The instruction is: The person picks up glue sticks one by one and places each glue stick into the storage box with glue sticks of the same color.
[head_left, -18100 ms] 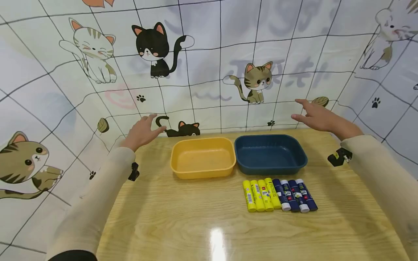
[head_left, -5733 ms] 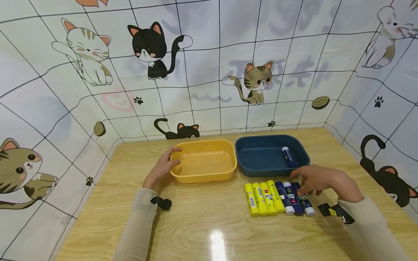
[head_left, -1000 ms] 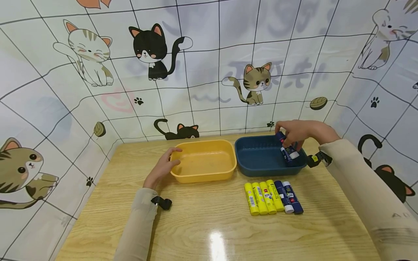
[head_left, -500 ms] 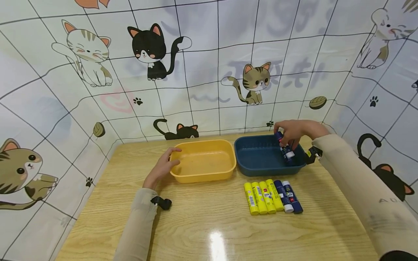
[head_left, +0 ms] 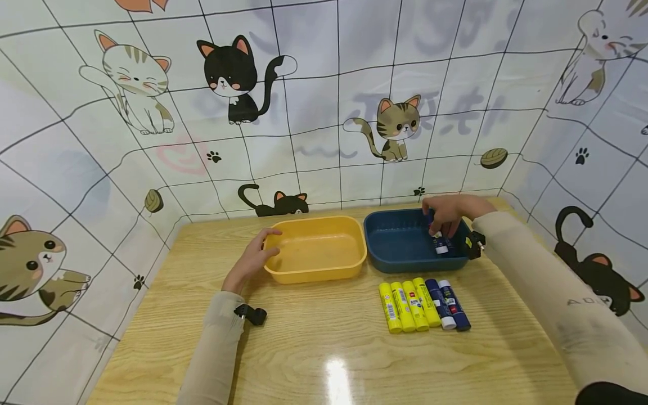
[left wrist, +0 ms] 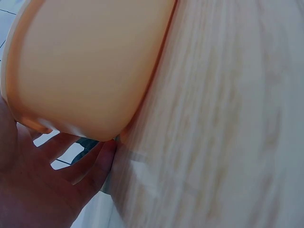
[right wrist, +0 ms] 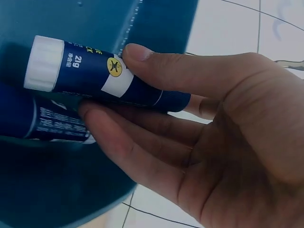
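My right hand [head_left: 445,214] is over the right part of the dark blue tray [head_left: 397,264], pinching a navy glue stick [right wrist: 95,71] between thumb and fingers. Its white end points away from the palm, and the label reads 21g. Beside it in the tray, a second navy glue stick [right wrist: 52,121] lies partly behind the fingers. At the left end of the yellow tray [head_left: 319,275], my left hand [head_left: 253,260] holds the rim, with fingers against the outer wall [left wrist: 71,166]. The yellow tray has nothing in it.
In front of the blue tray, several yellow glue sticks [head_left: 409,306] lie in a row, with two navy glue sticks [head_left: 448,305] at its right end. The trays stand side by side on the wooden table [head_left: 304,337], near the cat-patterned backdrop [head_left: 324,112].
Over the past second my right hand has lowered the navy glue stick into the blue tray and shifted it slightly left, beside the one lying there. My left hand has stayed put.
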`<act>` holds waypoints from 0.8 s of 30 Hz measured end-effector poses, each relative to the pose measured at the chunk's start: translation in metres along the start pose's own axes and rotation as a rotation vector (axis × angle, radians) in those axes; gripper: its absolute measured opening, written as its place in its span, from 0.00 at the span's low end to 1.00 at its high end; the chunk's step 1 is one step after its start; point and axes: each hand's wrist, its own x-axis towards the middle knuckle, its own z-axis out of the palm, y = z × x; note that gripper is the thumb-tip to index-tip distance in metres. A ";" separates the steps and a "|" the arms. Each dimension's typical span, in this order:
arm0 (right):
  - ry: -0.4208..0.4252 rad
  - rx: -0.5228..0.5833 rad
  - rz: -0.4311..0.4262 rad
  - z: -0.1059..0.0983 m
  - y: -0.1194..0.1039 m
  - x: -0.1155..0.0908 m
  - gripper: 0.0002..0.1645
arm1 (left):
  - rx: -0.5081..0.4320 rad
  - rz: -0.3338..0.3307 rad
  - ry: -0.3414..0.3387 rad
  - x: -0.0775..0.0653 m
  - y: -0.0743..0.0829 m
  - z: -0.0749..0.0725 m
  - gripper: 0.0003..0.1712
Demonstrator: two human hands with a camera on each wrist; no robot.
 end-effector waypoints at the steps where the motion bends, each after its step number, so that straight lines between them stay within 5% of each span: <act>1: 0.000 0.000 0.001 0.001 0.000 0.001 0.36 | -0.003 -0.002 -0.001 0.000 0.000 0.000 0.28; 12: -0.006 0.006 0.020 0.009 0.003 0.006 0.37 | -0.008 -0.048 -0.042 -0.017 0.039 -0.005 0.29; 24: 0.025 -0.041 0.044 0.012 0.005 0.010 0.38 | -0.011 -0.038 -0.049 -0.020 0.042 -0.006 0.29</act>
